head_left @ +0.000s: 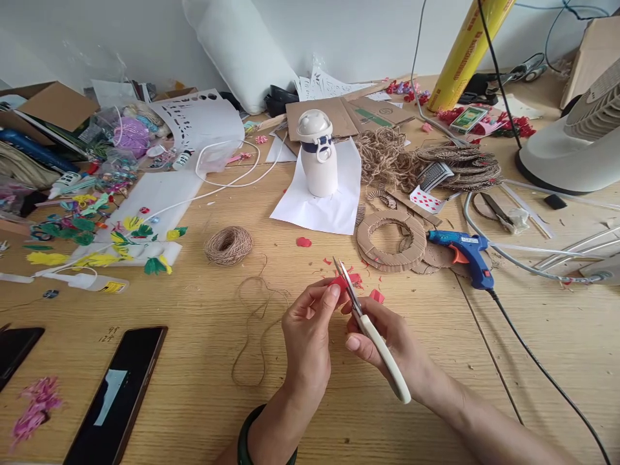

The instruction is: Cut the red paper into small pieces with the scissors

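Observation:
Between thumb and fingers, my left hand [310, 323] pinches a small red piece [339, 283], paper or thin fabric, partly covered by the fingertips. My right hand [382, 332] grips a pair of white-handled scissors [385, 358]. Their metal blades point up and away, slightly parted, across the red piece. Red scraps [376, 296] and tiny clippings lie on the table just beyond my hands. Farther off rests a separate red cut piece [303, 242].
Twine trails from a ball of twine [228, 245] on the left. A white bottle [320, 155] stands on paper at the back. Right of centre are a cardboard ring [365, 242] and a blue glue gun [477, 258] with its cord. A phone [116, 400] lies front left.

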{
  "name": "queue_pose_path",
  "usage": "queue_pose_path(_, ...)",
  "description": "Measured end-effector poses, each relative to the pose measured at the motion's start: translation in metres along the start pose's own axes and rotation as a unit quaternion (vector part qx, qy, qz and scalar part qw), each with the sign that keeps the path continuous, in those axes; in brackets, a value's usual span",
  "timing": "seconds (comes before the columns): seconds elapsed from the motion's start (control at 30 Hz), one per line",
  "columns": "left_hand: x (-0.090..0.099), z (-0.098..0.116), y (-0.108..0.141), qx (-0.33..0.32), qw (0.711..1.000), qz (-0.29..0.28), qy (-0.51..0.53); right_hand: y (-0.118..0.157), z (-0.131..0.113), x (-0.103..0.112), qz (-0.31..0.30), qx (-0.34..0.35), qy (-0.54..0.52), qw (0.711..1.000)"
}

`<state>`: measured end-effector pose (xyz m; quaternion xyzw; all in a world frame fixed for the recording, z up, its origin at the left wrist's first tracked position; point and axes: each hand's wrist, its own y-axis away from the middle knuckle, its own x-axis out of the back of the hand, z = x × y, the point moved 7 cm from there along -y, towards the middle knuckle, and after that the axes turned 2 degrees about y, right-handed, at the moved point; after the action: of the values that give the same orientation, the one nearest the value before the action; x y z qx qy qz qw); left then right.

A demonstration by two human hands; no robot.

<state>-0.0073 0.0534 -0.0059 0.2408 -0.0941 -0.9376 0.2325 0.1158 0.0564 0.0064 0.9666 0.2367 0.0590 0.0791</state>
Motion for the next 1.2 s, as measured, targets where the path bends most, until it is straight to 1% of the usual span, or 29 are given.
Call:
queue_pose_path(0.2,-0.001,0.001,0.002,-0.012,1.000,-0.005,-0.013,0.000,0.002,0.000,-0.003,-0.001,-0.004,1.000)
queue_pose_path(0.5,-0.003,-0.001,0.004,-0.014,0.999,-0.007,-0.032,-0.002,-0.001,0.000,0.006,0.024,-0.015,1.000)
queue_pose_path(0.77,-0.005,-0.004,0.004,-0.001,1.000,-0.020,-0.022,-0.002,-0.003,0.001,0.015,0.024,-0.034,0.999)
queue_pose_path(0.9,-0.005,-0.006,0.003,0.001,1.000,-0.019,-0.016,-0.002,-0.003,0.001,0.021,0.025,-0.044,0.998)
queue_pose_path(1.2,-0.003,-0.010,0.002,0.024,1.000,-0.010,-0.006,-0.002,0.001,0.000,0.024,0.004,-0.061,0.998)
